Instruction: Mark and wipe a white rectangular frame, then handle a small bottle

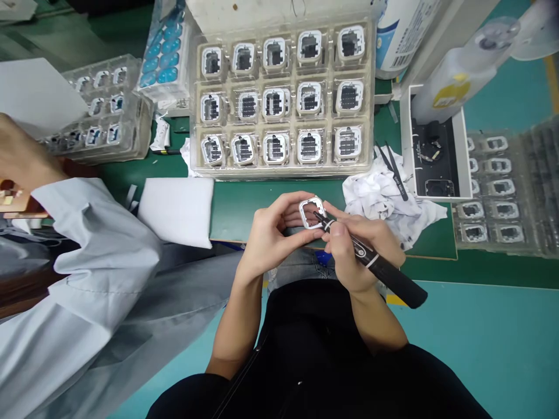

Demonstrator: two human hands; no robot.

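Between the fingers and thumb of my left hand (279, 233) is a small white square frame (302, 214) with rounded corners and an open middle. My right hand (358, 244) is closed around a black marker pen (388, 276), its dark tip pointing at the frame's inner right edge. Whether the tip touches the frame I cannot tell. Both hands are close together just over the table's near edge. Beyond them stands a clear plastic tray (283, 170) whose pockets hold several similar white frames with dark parts inside.
On the right lie a crumpled white cloth (371, 195), black tweezers (395, 177), and a white box (467, 145) with a bottle (458, 81). More trays (533, 192) stand far right. At left are a white foam pad (174, 209) and a co-worker's sleeve (96, 233).
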